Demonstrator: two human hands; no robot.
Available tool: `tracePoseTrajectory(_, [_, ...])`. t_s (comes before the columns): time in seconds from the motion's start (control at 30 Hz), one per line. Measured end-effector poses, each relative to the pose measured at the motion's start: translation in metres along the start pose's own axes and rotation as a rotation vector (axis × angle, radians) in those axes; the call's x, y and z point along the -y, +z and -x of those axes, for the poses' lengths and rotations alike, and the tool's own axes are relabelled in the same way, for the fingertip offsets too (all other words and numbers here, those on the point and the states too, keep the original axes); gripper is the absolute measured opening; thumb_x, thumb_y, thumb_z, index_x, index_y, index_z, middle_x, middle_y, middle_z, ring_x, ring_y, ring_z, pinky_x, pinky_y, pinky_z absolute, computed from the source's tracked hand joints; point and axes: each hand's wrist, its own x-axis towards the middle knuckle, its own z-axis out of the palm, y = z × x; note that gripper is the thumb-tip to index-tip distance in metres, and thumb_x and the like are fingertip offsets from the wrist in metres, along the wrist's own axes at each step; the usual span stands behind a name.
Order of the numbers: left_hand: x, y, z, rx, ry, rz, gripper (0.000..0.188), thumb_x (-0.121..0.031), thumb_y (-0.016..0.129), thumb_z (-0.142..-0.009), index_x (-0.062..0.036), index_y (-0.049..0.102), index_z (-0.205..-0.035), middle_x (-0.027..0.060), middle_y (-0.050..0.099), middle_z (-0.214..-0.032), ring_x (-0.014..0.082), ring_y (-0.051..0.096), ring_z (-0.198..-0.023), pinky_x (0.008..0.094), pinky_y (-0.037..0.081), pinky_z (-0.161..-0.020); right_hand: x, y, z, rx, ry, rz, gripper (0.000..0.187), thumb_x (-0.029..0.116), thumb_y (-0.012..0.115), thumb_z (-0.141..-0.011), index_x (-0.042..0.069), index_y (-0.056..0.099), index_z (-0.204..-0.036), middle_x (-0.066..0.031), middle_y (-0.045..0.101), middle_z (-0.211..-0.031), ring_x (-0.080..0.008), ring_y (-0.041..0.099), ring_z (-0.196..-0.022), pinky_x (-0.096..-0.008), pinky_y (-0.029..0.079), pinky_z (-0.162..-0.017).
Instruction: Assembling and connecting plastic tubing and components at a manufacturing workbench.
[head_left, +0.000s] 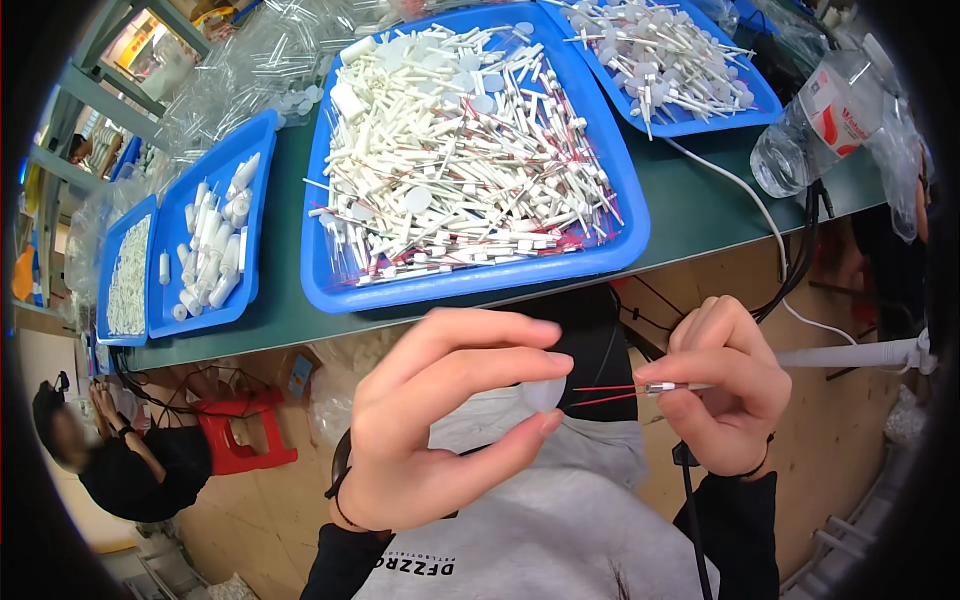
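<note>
Between the thumb and fingers of my left hand (440,410) is a translucent white disc (545,393), pinched by its edges. My right hand (728,390) grips a thin white rod with a silvery end piece (662,388) between thumb and index finger. Two thin red wires (606,393) stick out of that end and point left, their tips close to the disc. Whether they touch it I cannot tell. Both hands are held up in front of the bench, short of a large blue tray (475,284) heaped with white rods, red-wired pieces and some similar discs.
A second blue tray (700,124) of rods and discs lies far right, beside a clear plastic bottle (815,130). Two smaller blue trays hold white cylinders (212,250) and tiny white pieces (130,280). A white cable (735,182) hangs over the bench edge. Left are a red stool (245,432) and a person (150,460).
</note>
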Motion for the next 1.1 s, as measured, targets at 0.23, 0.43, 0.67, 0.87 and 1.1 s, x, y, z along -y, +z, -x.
tracePoseTrajectory(0.23, [0.010, 0.001, 0.005, 0.131, -0.069, 0.173, 0.044, 0.014, 0.068, -0.070, 0.0045, 0.057, -0.112, 0.0212, 0.063, -0.108, 0.0287, 0.062, -0.107, 0.0379, 0.049, -0.091, -0.002, 0.006, -0.002, 0.015, -0.078, 0.120, 0.032, 0.004, 0.079, -0.068, 0.006, 0.074, -0.099, -0.0006, 0.042, -0.074, -0.0139, 0.040, -0.063, -0.0258, 0.032, -0.052])
tracePoseTrajectory(0.43, [0.015, 0.003, 0.008, 0.080, -0.067, 0.216, 0.044, 0.014, 0.067, -0.069, 0.0058, 0.057, -0.111, 0.0204, 0.063, -0.107, 0.0300, 0.064, -0.103, 0.0380, 0.050, -0.087, -0.001, 0.003, -0.004, 0.043, -0.138, 0.231, 0.036, 0.005, 0.080, -0.064, 0.007, 0.074, -0.099, 0.0001, 0.041, -0.072, -0.0145, 0.040, -0.062, -0.0265, 0.032, -0.051])
tracePoseTrajectory(0.67, [0.021, 0.004, 0.007, 0.073, -0.028, 0.174, 0.042, 0.008, 0.069, -0.069, 0.0073, 0.059, -0.110, 0.0204, 0.066, -0.101, 0.0282, 0.065, -0.098, 0.0358, 0.050, -0.084, 0.001, 0.000, -0.002, 0.076, -0.167, 0.298, 0.038, 0.007, 0.081, -0.059, 0.008, 0.075, -0.096, 0.0001, 0.041, -0.071, -0.0155, 0.040, -0.061, -0.0273, 0.031, -0.052])
tracePoseTrajectory(0.87, [0.023, 0.006, 0.005, 0.057, -0.009, 0.135, 0.040, 0.001, 0.072, -0.071, 0.0074, 0.062, -0.110, 0.0218, 0.068, -0.098, 0.0248, 0.065, -0.092, 0.0345, 0.048, -0.083, 0.004, -0.001, -0.002, 0.091, -0.189, 0.346, 0.034, 0.011, 0.081, -0.060, 0.007, 0.075, -0.093, 0.0001, 0.040, -0.073, -0.0156, 0.040, -0.063, -0.0277, 0.031, -0.053])
tracePoseTrajectory(1.1, [0.024, 0.004, 0.004, 0.131, 0.027, 0.105, 0.041, -0.007, 0.072, -0.075, 0.0105, 0.061, -0.110, 0.0230, 0.069, -0.098, 0.0244, 0.064, -0.088, 0.0346, 0.048, -0.082, 0.004, -0.001, -0.002, 0.081, -0.231, 0.445, 0.031, 0.017, 0.078, -0.063, 0.007, 0.075, -0.092, -0.0004, 0.038, -0.074, -0.0164, 0.040, -0.066, -0.0289, 0.033, -0.056])
